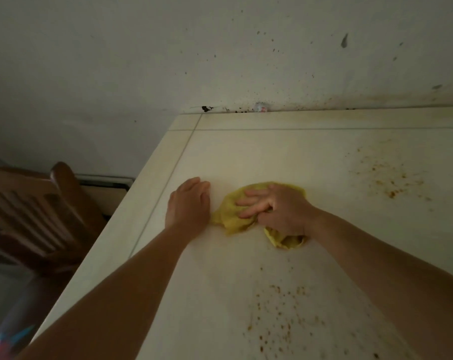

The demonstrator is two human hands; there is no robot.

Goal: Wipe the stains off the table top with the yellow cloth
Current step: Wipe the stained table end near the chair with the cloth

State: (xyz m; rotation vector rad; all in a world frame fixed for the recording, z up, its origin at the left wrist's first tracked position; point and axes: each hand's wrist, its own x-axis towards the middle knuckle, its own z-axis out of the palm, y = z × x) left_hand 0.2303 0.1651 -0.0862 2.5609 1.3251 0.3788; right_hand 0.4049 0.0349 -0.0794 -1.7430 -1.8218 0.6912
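Observation:
A crumpled yellow cloth lies on the cream table top, near its left side. My right hand presses down on the cloth with fingers spread and pointing left, the thumb curled into the fabric. Flat on the bare table just left of the cloth rests my left hand, palm down, holding nothing. Brown speckled stains spread over the near part of the table between my forearms. A second patch of brown stains marks the far right of the table top.
The table's far edge meets a white wall spattered with dark specks. A small crumpled wrapper sits at that joint. A brown wooden chair stands beside the table's left edge.

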